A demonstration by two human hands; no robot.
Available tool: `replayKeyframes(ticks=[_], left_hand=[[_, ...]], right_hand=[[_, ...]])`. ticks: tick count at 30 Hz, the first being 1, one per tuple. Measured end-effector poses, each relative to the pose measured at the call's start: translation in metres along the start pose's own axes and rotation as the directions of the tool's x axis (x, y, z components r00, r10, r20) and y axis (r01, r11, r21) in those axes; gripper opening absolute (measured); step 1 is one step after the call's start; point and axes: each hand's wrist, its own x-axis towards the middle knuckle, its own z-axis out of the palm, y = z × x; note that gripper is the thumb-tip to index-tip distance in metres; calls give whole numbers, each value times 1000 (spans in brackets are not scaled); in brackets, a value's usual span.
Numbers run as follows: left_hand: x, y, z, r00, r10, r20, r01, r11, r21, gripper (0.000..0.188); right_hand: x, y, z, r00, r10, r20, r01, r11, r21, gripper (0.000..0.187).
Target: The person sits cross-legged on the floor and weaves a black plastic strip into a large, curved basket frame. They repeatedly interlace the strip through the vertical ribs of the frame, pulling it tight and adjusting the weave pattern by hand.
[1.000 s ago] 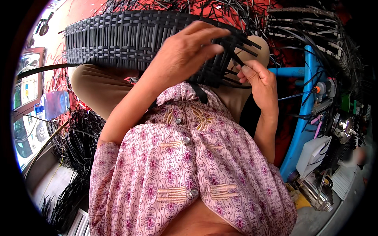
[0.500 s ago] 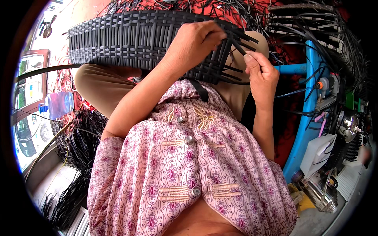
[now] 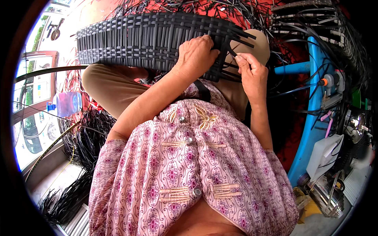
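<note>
A long black woven panel (image 3: pixel 130 39) of flat plastic strips lies across my lap, with loose strip ends sticking out at its right end. My left hand (image 3: pixel 197 54) is on the panel near that end, its fingers bent down against the weave and the fingertips partly hidden. Just right of the panel, my right hand (image 3: pixel 252 70) is closed, with thumb and forefinger pinching a black strip (image 3: pixel 231 50) that slants up toward the weave. More strip ends (image 3: pixel 232 74) jut out below it, close to my right fingers.
On the right stands a blue plastic frame (image 3: pixel 311 110) with tools and a white container (image 3: pixel 325 155) beside it. A metal flask (image 3: pixel 327 196) is at the lower right. Bundles of black strips (image 3: pixel 84 137) lie at the left, near a clear plastic bottle (image 3: pixel 67 103). Loose strips litter the red floor.
My left hand has come down and settled on the panel; its fingers were raised and blurred before. My right hand has shifted slightly left, toward the panel's end, still pinching the strip.
</note>
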Motion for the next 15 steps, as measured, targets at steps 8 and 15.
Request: replayKeyframes(ticks=[8,15], left_hand=[[-1,-11,8,998,-66,-24,58,965,-256,24],[-7,-4,9,997,-53,-61,41,981,-192,25]], right_hand=[[4,17,9,997,-65,30,69,989,-131,18],[4,13,5,1000,-21,16,23,995,-93,17]])
